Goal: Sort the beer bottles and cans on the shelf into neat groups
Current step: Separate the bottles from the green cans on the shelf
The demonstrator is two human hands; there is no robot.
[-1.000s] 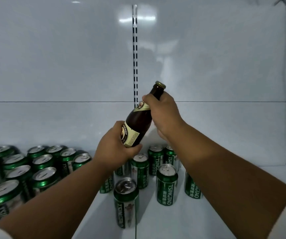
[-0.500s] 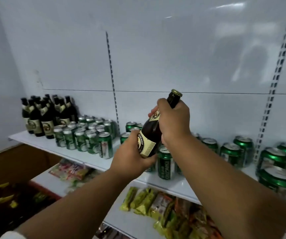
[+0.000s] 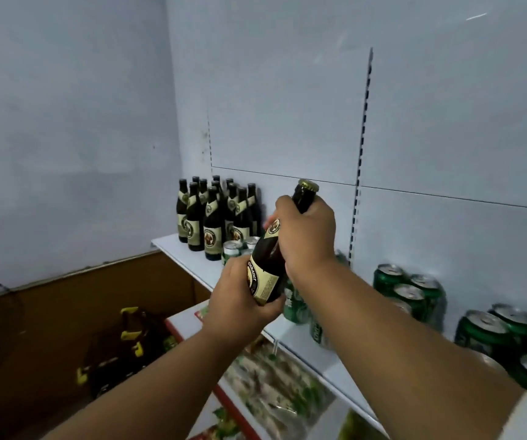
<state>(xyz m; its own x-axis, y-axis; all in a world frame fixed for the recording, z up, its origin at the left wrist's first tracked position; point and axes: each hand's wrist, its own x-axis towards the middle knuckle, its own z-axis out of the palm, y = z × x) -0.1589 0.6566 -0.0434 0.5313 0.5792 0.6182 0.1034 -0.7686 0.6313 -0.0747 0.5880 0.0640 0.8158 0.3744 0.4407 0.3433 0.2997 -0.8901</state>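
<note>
Both hands — left hand [image 3: 240,300], right hand [image 3: 303,230] — still gripping tilted bottle [image 3: 268,258], bottle group [image 3: 214,214] seemingly nearer now

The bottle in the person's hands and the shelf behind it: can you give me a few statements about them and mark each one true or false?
1. Both hands hold the bottle. True: the left hand grips its base, the right hand its neck.
2. The bottle has no cap. False: a gold cap is on it.
3. A group of bottles stands at the shelf's far left end. True.
4. The cans are red. False: they are green.
5. The held bottle stands on the shelf. False: it is tilted in the air.
</note>
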